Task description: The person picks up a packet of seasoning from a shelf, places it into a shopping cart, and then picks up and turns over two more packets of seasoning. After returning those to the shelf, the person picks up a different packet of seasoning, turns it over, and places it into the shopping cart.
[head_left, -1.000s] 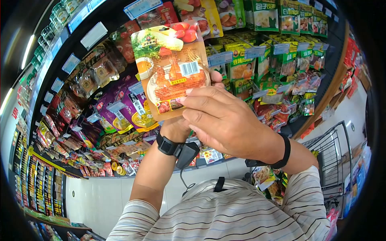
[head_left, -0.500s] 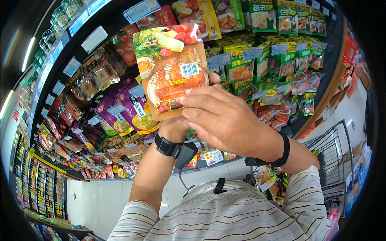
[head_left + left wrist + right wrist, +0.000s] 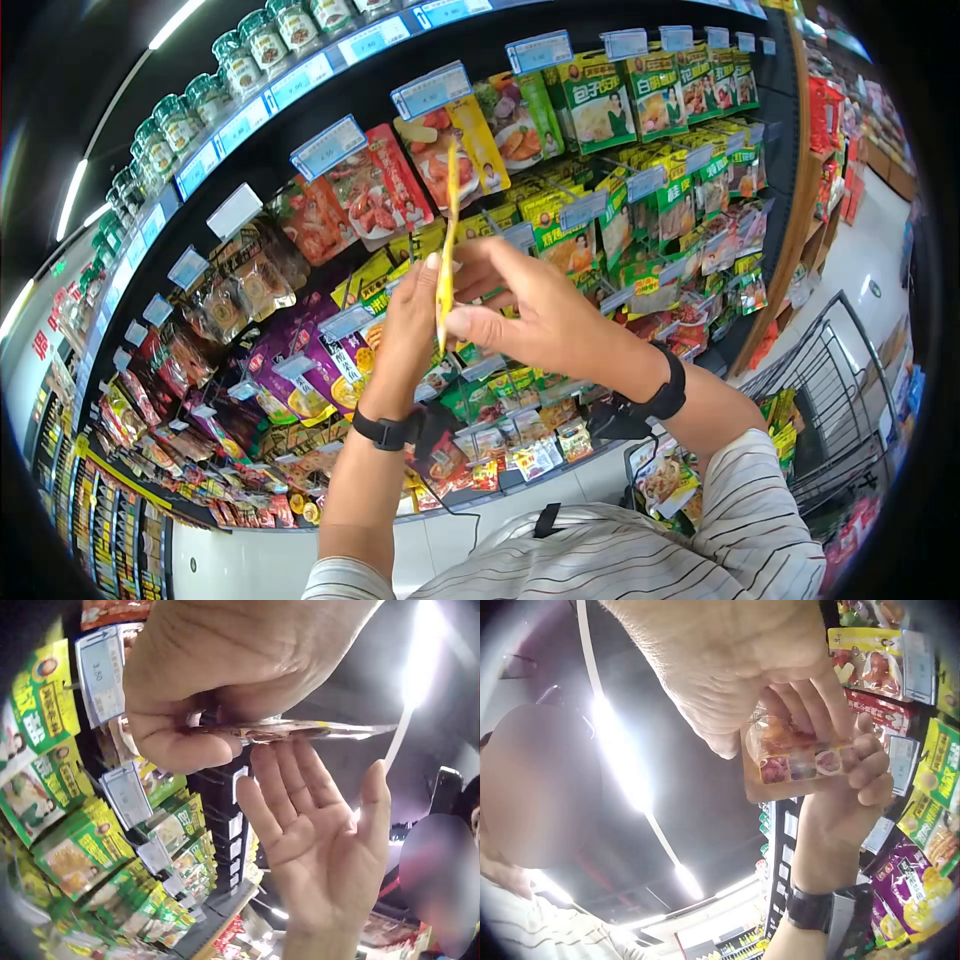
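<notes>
An orange food packet (image 3: 447,235) stands edge-on to the head view, upright between my two hands in front of the shelf. My left hand (image 3: 410,320) pinches its lower part, thumb on one face and fingers curled on the other, as the packet (image 3: 300,732) shows in the left wrist view. My right hand (image 3: 540,320) is spread, its straight fingers (image 3: 279,787) laid flat against the packet's other side. In the right wrist view the packet (image 3: 799,761) shows pictures of food, with the left hand's fingers (image 3: 866,769) curled round its edge.
A dark shelf wall (image 3: 280,150) fills the view, hung with packets: green ones (image 3: 650,90) at upper right, purple ones (image 3: 300,370) lower left. Blue-and-white price tags (image 3: 430,88) jut forward. Jars (image 3: 230,65) line the top shelf. A wire trolley (image 3: 830,400) stands at right.
The packet has turned from facing me to edge-on and sits lower and farther from my face. My right hand has gone from gripping its lower edge to lying flat against it.
</notes>
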{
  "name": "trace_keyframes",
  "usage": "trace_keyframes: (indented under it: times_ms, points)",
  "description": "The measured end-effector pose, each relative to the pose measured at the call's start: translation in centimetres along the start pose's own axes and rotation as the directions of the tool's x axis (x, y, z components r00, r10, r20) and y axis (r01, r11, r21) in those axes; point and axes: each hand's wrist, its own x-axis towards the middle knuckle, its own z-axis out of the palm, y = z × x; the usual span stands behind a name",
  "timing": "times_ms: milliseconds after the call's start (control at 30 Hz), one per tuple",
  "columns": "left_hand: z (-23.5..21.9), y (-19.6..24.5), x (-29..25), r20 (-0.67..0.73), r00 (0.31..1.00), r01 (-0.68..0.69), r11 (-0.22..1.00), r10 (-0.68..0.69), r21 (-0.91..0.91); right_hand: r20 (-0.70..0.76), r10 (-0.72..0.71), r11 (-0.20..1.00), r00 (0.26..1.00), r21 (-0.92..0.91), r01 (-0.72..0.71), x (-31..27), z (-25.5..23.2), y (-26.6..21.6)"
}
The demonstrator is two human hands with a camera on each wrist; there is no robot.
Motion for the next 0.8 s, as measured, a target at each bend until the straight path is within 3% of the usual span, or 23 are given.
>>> trace_keyframes:
  times_ms: [100, 233, 367, 400, 500, 533, 633, 700, 800]
  points:
    - [-0.7, 1.0, 0.2, -0.03, 0.999, -0.035, 0.961, 0.045, 0.275, -0.143, -0.064, 0.977, 0.988, 0.194, 0.092, 0.8, 0.5, 1.5]
    - [-0.1, 2.6, -0.3, -0.049, 0.999, 0.001, 0.992, 0.005, 0.124, -0.168, 0.055, 0.972, 0.984, 0.236, -0.014, 1.4, -0.7, 2.8]
    - [-2.4, 2.7, 0.4, 0.019, 1.0, -0.021, 1.0, 0.021, 0.002, -0.041, 0.28, 0.853, 0.959, 0.47, -0.229, 2.1, -3.0, 3.7]
    - [-2.0, 3.8, 0.0, 0.008, 1.0, -0.013, 0.999, 0.014, -0.049, -0.047, 0.273, 0.836, 0.961, 0.506, -0.212, 2.3, -3.0, 4.0]
    - [-2.6, 4.6, 0.4, 0.046, 0.999, 0.009, 0.997, -0.005, -0.073, 0.041, 0.293, 0.848, 0.955, 0.449, -0.28, 3.1, -3.5, 4.8]
    - [-3.5, 4.0, 1.0, 0.019, 1.0, 0.004, 1.0, -0.004, -0.004, 0.049, 0.312, 0.874, 0.949, 0.376, -0.307, 3.4, -3.6, 5.1]
    - [-4.2, 4.7, 1.8, -0.038, 0.999, 0.024, 0.999, -0.023, 0.048, 0.043, 0.266, 0.938, 0.963, 0.22, -0.269, 5.2, -4.9, 5.0]
    - [-4.2, 5.6, 1.8, -0.056, 0.998, 0.045, 0.993, -0.04, 0.105, -0.134, 0.24, 0.969, 0.961, 0.091, -0.229, 6.6, -6.9, 4.2]
    - [-4.8, 5.9, 2.6, -0.023, 0.998, 0.054, 0.989, -0.051, 0.134, -0.201, 0.121, 0.992, 0.972, 0.061, -0.11, 9.1, -10.0, 3.1]
